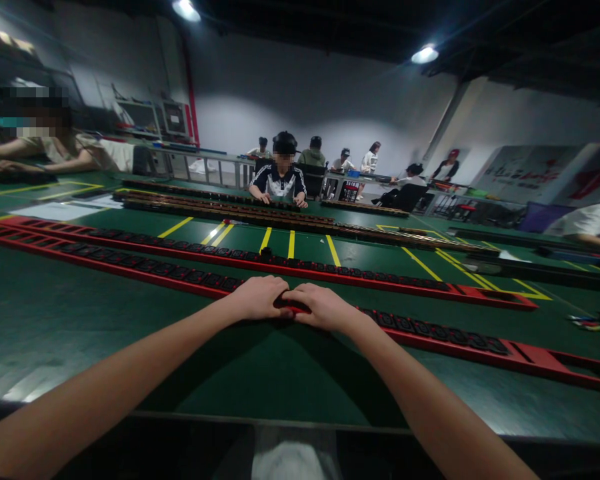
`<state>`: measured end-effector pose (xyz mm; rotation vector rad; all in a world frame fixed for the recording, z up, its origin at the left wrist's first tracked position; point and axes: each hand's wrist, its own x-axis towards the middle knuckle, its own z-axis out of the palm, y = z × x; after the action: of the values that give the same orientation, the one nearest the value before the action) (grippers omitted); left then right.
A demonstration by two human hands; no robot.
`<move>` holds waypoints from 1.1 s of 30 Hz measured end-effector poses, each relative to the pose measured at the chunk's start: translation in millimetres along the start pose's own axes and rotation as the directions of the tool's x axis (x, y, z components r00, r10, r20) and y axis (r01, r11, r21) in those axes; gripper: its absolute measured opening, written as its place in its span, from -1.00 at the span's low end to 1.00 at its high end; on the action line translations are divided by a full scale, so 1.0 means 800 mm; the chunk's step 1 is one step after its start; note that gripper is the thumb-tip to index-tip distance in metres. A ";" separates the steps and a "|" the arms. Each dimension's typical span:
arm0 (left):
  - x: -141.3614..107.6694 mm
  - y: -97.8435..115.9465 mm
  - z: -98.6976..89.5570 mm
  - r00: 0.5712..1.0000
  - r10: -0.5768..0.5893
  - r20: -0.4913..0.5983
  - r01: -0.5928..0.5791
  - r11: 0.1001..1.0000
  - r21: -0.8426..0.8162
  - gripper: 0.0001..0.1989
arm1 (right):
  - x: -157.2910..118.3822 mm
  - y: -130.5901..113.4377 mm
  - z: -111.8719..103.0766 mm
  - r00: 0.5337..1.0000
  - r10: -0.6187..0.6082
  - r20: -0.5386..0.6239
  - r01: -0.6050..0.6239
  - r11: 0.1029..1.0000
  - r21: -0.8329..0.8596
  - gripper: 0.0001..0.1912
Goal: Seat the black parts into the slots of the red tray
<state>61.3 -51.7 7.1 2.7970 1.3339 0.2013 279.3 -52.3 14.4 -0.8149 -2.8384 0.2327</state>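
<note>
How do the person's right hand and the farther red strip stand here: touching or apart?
Apart. The head view shows a narrow band of green tabletop between the right hand and the farther red strip.

Wall, pale grey; ceiling, dark; ceiling lamp, lit, upper left; second lamp, lit, right of centre; vertical pipe, red; slanting pipe, pale; metal shelving unit; rear workbench, grey-framed; chair, black; printed banner, red lettering; worktable, green-topped, yellow marking lines.
</note>
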 end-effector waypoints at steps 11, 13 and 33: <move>0.000 -0.004 0.004 1.000 0.000 -0.018 0.000 1.000 -0.002 -0.49 | 0.000 -0.003 0.002 0.998 0.051 -0.043 -0.051 0.999 0.011 -0.47; 0.000 -0.004 0.004 1.000 -0.008 -0.015 0.008 1.000 0.001 -0.47 | 0.000 -0.003 0.003 0.997 0.058 -0.050 -0.058 0.998 0.012 -0.47; 0.001 -0.001 0.004 1.000 -0.009 -0.006 0.009 1.000 0.017 -0.51 | -0.001 -0.011 -0.004 1.000 0.004 0.018 -0.003 0.997 -0.080 -0.54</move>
<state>62.1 -50.5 4.1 2.8059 1.3553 0.1995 276.7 -59.7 19.4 -0.8378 -2.8798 0.1281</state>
